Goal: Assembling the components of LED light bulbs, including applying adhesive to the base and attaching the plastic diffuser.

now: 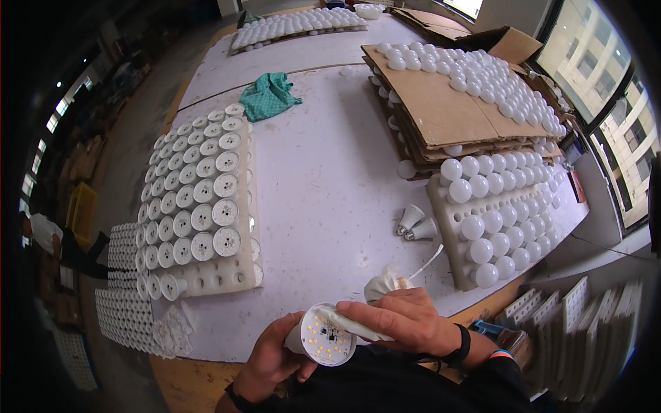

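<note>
Bulb base faces up, axis tilted rightward, hands gripping it and white pad.

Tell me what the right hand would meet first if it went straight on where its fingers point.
Most likely the uncovered bulb in the left hand; whether the right hand touches it is unclear.
</note>
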`<state>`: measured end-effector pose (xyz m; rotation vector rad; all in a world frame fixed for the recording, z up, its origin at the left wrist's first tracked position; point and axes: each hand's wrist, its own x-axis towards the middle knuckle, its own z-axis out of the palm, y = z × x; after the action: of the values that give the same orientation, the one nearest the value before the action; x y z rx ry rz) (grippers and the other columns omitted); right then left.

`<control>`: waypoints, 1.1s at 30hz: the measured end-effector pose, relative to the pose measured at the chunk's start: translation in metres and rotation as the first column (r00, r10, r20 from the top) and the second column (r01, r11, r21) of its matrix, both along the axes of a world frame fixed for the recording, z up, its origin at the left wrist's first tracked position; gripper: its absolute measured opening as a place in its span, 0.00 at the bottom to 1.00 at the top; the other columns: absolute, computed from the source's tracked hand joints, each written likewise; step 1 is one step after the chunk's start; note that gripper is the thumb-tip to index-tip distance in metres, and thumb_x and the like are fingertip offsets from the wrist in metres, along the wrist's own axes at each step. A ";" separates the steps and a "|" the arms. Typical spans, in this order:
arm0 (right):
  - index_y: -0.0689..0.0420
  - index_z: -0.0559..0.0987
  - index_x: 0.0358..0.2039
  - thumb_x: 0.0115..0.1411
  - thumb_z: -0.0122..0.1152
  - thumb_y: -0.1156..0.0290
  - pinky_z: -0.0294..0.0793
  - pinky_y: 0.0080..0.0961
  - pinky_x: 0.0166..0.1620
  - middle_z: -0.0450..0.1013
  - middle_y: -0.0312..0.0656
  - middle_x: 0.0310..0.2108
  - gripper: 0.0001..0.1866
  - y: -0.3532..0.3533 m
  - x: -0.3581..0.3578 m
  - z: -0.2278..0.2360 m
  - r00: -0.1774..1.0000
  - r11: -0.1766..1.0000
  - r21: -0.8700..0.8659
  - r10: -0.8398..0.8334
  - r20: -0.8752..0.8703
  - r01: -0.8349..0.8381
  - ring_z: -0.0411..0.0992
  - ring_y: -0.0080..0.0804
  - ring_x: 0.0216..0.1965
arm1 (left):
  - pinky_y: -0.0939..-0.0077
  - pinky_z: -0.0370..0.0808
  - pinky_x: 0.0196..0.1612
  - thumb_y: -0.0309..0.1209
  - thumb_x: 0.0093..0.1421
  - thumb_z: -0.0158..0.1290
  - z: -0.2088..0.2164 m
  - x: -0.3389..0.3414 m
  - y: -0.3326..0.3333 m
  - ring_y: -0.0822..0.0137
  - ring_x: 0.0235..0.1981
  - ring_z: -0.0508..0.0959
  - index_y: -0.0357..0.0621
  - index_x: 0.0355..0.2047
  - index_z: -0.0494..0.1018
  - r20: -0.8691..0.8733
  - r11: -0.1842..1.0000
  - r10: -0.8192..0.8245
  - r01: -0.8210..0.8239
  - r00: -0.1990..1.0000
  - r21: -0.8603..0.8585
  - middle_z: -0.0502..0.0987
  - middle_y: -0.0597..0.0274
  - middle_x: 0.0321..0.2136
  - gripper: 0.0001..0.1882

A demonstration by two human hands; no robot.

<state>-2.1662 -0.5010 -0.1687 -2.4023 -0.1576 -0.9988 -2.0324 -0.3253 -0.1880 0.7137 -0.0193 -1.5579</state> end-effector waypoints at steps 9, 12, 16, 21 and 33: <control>0.57 0.73 0.44 0.36 0.61 0.75 0.58 0.16 0.13 0.60 0.29 0.13 0.28 0.005 0.000 0.000 0.999 0.997 -0.064 0.032 -0.010 -0.032 0.59 0.18 0.11 | 0.79 0.68 0.09 0.46 0.61 0.33 0.001 -0.004 0.010 0.66 0.12 0.72 0.34 0.39 0.66 -0.007 1.000 0.009 -0.009 1.000 -0.007 0.72 0.54 0.21 0.25; 0.57 0.73 0.44 0.36 0.60 0.75 0.58 0.17 0.13 0.59 0.29 0.13 0.28 0.006 0.000 -0.001 0.999 0.998 -0.047 0.042 0.002 -0.042 0.58 0.18 0.11 | 0.78 0.68 0.09 0.46 0.61 0.33 0.000 -0.005 0.011 0.66 0.12 0.73 0.35 0.39 0.66 -0.017 1.000 0.001 -0.001 1.000 -0.020 0.73 0.53 0.21 0.24; 0.58 0.73 0.43 0.36 0.58 0.75 0.58 0.17 0.13 0.59 0.30 0.14 0.27 0.007 -0.002 0.001 1.000 0.998 -0.050 0.028 0.004 -0.028 0.59 0.18 0.11 | 0.78 0.69 0.11 0.47 0.60 0.34 -0.005 -0.004 0.013 0.64 0.14 0.74 0.36 0.41 0.64 0.005 0.999 -0.012 0.013 1.000 -0.035 0.73 0.53 0.22 0.24; 0.60 0.74 0.39 0.37 0.56 0.75 0.59 0.18 0.13 0.59 0.31 0.14 0.23 0.006 -0.002 0.006 1.000 0.998 -0.053 0.017 -0.021 -0.018 0.60 0.20 0.11 | 0.77 0.71 0.13 0.49 0.60 0.35 -0.015 -0.002 0.021 0.63 0.17 0.75 0.37 0.44 0.61 0.045 0.996 -0.008 0.012 0.999 -0.085 0.73 0.52 0.26 0.26; 0.61 0.73 0.35 0.38 0.56 0.75 0.60 0.20 0.13 0.60 0.34 0.14 0.18 0.009 -0.003 0.007 0.999 1.000 -0.030 0.004 -0.036 -0.005 0.61 0.23 0.10 | 0.65 0.78 0.33 0.33 0.56 0.47 0.000 -0.007 0.023 0.56 0.38 0.74 0.36 0.49 0.59 0.232 0.953 0.244 -0.189 0.942 -0.237 0.69 0.47 0.42 0.22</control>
<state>-2.1696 -0.4922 -0.1616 -2.4443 -0.1661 -0.9568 -2.0399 -0.3027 -0.1879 0.7196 -0.2885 -1.2211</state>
